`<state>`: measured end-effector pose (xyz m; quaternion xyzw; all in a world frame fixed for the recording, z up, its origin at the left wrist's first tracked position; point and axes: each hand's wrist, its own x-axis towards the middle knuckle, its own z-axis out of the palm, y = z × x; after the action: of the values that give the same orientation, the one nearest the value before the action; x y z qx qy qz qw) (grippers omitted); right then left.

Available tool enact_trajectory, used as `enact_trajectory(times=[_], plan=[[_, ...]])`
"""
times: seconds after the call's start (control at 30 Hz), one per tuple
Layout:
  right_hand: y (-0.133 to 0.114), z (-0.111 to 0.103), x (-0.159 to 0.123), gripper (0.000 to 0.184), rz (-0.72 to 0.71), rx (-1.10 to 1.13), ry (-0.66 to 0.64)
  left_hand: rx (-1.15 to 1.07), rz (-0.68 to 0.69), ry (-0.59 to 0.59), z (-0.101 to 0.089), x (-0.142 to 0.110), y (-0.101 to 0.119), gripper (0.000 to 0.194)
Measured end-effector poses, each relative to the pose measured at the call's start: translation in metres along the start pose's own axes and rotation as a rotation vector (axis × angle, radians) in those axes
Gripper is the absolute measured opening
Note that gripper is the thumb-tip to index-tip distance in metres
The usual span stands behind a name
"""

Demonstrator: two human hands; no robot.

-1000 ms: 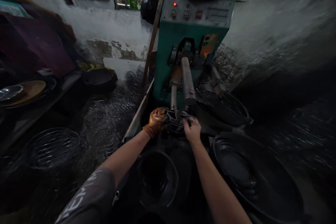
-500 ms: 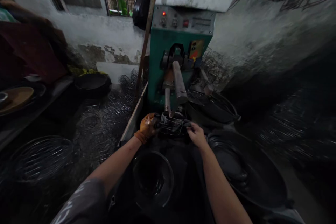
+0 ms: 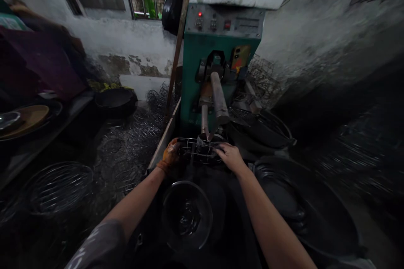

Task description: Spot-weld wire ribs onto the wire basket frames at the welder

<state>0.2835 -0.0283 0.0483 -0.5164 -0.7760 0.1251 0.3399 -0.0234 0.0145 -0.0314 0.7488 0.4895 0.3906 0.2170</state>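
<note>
A small round wire frame (image 3: 192,147) is held level between my hands, just below the electrode arms of a green spot welding machine (image 3: 197,50). My left hand (image 3: 171,152), in an orange glove, is closed on its left side. The bare fingers of my right hand (image 3: 229,156) grip its right side. The upper electrode arm (image 3: 218,96) reaches toward me above the lower arm (image 3: 205,119), whose tip comes down at the frame's middle. Dark shadow hides parts of the frame's far side. Beneath my hands, close to my body, sits a round bowl (image 3: 187,214) with shiny small pieces inside.
A wide dark pan (image 3: 328,214) holding stacked black rings (image 3: 280,197) stands at the right. Heaped wire frames (image 3: 126,143) cover the floor at left, near a round wire grate (image 3: 59,187). A wooden board (image 3: 166,134) edges the machine's left side.
The wire frame has shifted left and turned between my hands. My right hand has moved left along its rim, and the camera view has shifted slightly.
</note>
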Motion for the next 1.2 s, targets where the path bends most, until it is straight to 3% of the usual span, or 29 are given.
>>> enact_trajectory(times=[0.13, 0.37, 0.6, 0.73, 0.97, 1.1, 1.2], plan=[[0.0, -0.001, 0.004, 0.015, -0.014, -0.011, -0.031, -0.133, -0.141, 0.037, 0.0, 0.0, -0.002, 0.032], [0.011, 0.002, 0.016, 0.019, -0.089, -0.073, 0.014, 0.041, -0.005, -0.033, 0.007, 0.011, -0.002, 0.045], [0.007, -0.005, 0.019, 0.017, -0.149, -0.109, -0.079, 0.061, 0.013, -0.028, 0.005, 0.015, 0.005, 0.051], [0.009, -0.008, 0.017, 0.022, -0.164, -0.117, -0.088, 0.022, -0.021, -0.063, 0.003, 0.016, 0.01, 0.037], [0.014, -0.006, 0.025, 0.021, -0.146, -0.19, -0.071, -0.026, -0.079, -0.018, 0.006, 0.024, 0.014, 0.033], [0.011, -0.003, 0.032, 0.019, -0.096, -0.175, -0.082, 0.052, -0.008, -0.032, 0.014, 0.025, 0.006, 0.047], [0.012, -0.001, 0.033, 0.017, -0.059, -0.166, -0.058, 0.085, 0.019, -0.03, 0.019, 0.025, 0.001, 0.041]])
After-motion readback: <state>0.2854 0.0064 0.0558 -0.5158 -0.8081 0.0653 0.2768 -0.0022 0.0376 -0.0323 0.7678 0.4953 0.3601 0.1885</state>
